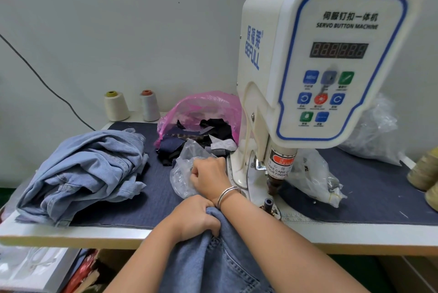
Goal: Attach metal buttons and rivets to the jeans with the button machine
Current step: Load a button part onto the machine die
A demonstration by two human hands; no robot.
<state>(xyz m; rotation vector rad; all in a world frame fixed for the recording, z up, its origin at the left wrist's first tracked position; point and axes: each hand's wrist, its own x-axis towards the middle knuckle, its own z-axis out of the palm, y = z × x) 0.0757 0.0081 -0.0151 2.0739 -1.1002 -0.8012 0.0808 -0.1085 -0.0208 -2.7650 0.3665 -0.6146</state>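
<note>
The blue denim jeans point(227, 264) hang off the front edge of the white worktable point(94, 233), bunched at the top in the left hand point(196, 217), whose fingers are curled tight into the cloth, probably to keep it ready near the white servo button machine point(320, 60). The right hand point(209, 174), crossed over, is closed inside a clear plastic bag point(183, 174), seemingly picking out a button; what it pinches is hidden.

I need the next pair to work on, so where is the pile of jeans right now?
The pile of jeans lies on the table's left side, left of the clear bag and the button machine.
</note>
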